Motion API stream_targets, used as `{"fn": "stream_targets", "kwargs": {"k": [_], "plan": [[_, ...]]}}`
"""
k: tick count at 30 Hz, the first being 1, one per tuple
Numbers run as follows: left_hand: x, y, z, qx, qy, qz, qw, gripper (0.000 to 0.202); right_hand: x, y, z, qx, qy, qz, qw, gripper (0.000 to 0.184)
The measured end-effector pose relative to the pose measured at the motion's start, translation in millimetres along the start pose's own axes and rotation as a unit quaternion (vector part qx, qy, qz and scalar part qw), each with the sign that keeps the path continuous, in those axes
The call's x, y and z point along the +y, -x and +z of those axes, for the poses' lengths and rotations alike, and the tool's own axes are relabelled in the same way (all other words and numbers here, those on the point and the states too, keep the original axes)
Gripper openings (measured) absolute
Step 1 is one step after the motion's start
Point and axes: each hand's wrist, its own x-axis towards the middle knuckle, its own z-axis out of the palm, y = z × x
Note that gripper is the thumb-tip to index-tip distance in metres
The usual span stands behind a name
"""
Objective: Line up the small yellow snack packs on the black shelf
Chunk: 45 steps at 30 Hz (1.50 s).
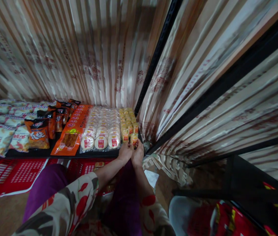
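- The right hand (138, 154), at the lower centre of the frame, is pinching a small yellow wrapped cake (134, 139) by its lower part.
- The left hand (126, 152) is bunching its fingers at the cake's lower left, just beside the right hand; whether it is also gripping the cake, I cannot tell.
- That cake is sitting at the front right corner of a block of similar yellow packs (126, 118), right of centre on a black shelf (38, 153).
- Left of this block, round pale biscuits in clear wrappers (101, 142) are lying in three columns.
- Farther left, a flat orange snack pouch (66, 144) is leaning beside orange-and-black snack bags (39, 134).
- White snack bags (0, 137) are filling the shelf's left end.
- A pleated, printed curtain (99, 55) is hanging across the upper frame, with a black post (157, 54) running diagonally before it.
- A red plastic basket (27, 173) is showing below the shelf, lower left.
- Red packets (243, 219) are lying in the lower right.
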Motion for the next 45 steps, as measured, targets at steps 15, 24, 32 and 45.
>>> {"fn": "stream_targets", "kwargs": {"k": [15,24,32,45], "plan": [[-4,-9,-2.6,0.001,-0.038,0.043,0.998,0.031,7,-29,20,0.01,0.001,-0.028,1.0,0.045],[6,-5,-4.5,-0.004,-0.055,0.04,0.998,0.042,4,-30,19,0.011,0.008,-0.035,0.999,0.022],[6,-5,0.3,0.025,-0.014,0.046,0.999,0.03,-1,-27,16,0.0,0.012,-0.055,0.998,0.022],[-9,9,-7.5,0.053,-0.08,0.138,0.986,0.028,-2,-12,15,0.038,0.024,-0.075,0.996,0.024]]}}
